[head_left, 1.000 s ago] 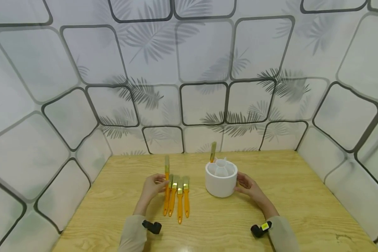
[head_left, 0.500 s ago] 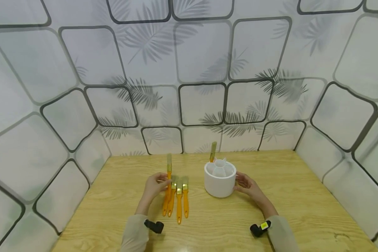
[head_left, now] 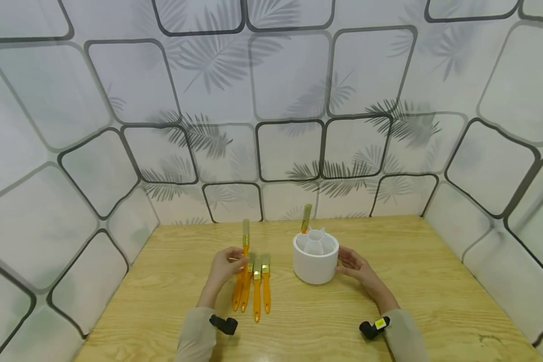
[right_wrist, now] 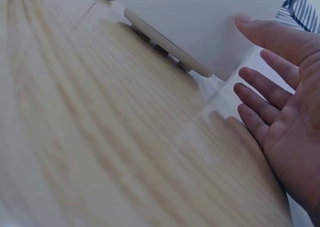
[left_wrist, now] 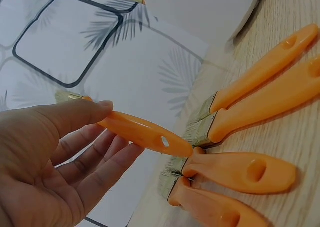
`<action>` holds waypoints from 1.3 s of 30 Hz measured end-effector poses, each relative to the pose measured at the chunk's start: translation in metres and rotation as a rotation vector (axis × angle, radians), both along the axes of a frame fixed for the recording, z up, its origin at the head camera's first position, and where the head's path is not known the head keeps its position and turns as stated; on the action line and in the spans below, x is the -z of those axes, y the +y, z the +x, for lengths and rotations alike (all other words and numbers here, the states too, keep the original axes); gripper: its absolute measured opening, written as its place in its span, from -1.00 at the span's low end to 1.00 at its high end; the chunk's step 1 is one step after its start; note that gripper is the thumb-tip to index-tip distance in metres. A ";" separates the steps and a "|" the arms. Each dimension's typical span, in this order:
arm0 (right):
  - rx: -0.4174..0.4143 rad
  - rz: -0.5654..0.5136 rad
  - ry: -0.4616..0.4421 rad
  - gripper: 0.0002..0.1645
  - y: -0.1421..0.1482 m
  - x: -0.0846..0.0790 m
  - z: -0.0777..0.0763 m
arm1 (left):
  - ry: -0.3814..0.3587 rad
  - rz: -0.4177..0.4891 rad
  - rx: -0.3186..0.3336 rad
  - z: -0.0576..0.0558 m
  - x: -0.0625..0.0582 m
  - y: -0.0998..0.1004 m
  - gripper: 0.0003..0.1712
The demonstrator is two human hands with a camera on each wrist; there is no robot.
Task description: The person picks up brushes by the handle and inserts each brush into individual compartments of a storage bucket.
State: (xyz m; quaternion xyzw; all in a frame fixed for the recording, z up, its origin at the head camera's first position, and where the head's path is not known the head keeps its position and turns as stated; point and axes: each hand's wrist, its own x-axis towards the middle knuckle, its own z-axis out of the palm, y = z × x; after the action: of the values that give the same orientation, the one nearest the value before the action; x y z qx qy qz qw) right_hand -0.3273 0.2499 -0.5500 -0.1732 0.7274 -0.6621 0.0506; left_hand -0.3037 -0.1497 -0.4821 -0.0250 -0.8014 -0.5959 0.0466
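Note:
In the head view my left hand point(head_left: 223, 269) pinches a paintbrush point(head_left: 246, 239) upright, its bristles pointing up. Thumb and fingertips grip its orange handle point(left_wrist: 145, 132), seen close in the left wrist view. Just below and beside it, several like paintbrushes point(head_left: 257, 296) lie side by side on the table, bristles toward the back. My right hand point(head_left: 359, 269) is at the right side of a white round holder point(head_left: 315, 269) with inner dividers. The thumb lies at the holder's wall point(right_wrist: 200, 27), the other fingers loosely extended. Another paintbrush point(head_left: 305, 218) stands bristles up at the holder's back left.
The light wood table point(head_left: 298, 332) runs back to a patterned wall covering point(head_left: 294, 151), which also encloses both sides. Dark wrist cameras point(head_left: 224, 326) sit on both forearms over pale sleeves.
My left hand has shifted slightly right with the upright paintbrush, which now overlaps the lying ones more. The right hand stays at the holder.

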 end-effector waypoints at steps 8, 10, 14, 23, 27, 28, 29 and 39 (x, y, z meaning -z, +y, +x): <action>-0.001 0.092 -0.018 -0.29 -0.001 -0.001 -0.002 | 0.009 -0.017 0.000 -0.003 -0.003 0.004 -0.68; -0.001 0.091 -0.012 -0.29 -0.002 -0.002 -0.003 | 0.011 -0.019 0.001 -0.004 -0.003 0.006 -0.67; -0.002 0.086 0.012 -0.29 -0.003 -0.002 -0.003 | 0.020 -0.024 -0.001 -0.005 -0.003 0.009 -0.66; 0.008 0.063 0.026 -0.27 -0.005 -0.001 -0.002 | 0.046 0.016 0.027 -0.005 -0.004 0.016 -0.68; 0.018 0.076 0.013 -0.28 -0.005 -0.003 0.000 | 0.052 0.047 0.060 -0.002 -0.010 0.019 -0.66; 0.016 0.074 0.012 -0.28 -0.006 -0.006 0.002 | 0.054 0.052 0.070 0.001 -0.014 0.021 -0.66; 0.020 0.074 0.007 -0.29 -0.006 -0.006 0.002 | 0.056 0.055 0.080 0.004 -0.018 0.022 -0.65; 0.029 0.067 0.024 -0.30 -0.003 0.000 0.001 | 0.043 0.070 0.102 0.015 -0.040 0.034 -0.66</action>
State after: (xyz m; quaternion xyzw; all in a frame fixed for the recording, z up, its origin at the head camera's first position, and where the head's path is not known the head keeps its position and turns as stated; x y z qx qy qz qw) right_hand -0.3266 0.2464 -0.5499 -0.1687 0.7521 -0.6360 0.0378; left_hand -0.2885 -0.1160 -0.4423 -0.0769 -0.7765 -0.6245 0.0342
